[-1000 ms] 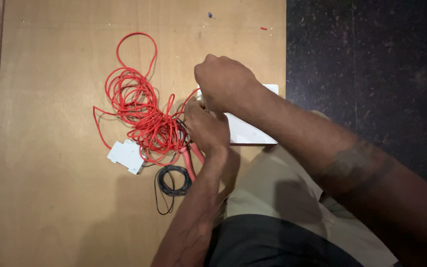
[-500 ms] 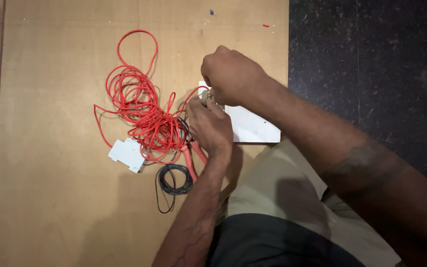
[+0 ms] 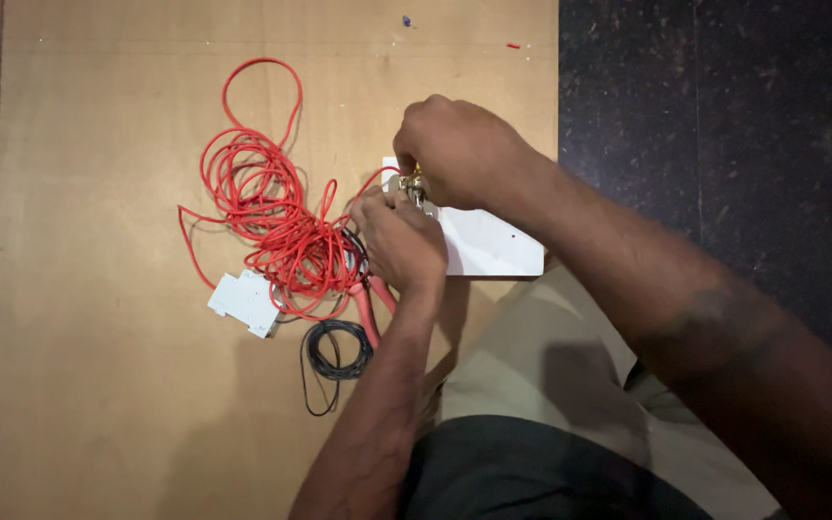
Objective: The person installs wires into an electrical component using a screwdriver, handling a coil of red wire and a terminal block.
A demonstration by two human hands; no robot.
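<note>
Small brass fitting (image 3: 414, 183) at upper left corner of white board (image 3: 493, 246), pinched between both hands. Right hand (image 3: 459, 152) curled over it from above, fingertips pressed together on it. Left hand (image 3: 399, 236) closed just below, thumb and fingers gripping same spot. Red wire tangle (image 3: 267, 217) beside left hand, on plywood sheet (image 3: 98, 385). White plastic block (image 3: 243, 301), black wire coil (image 3: 337, 351), red-handled pliers (image 3: 368, 308) near wrist.
</note>
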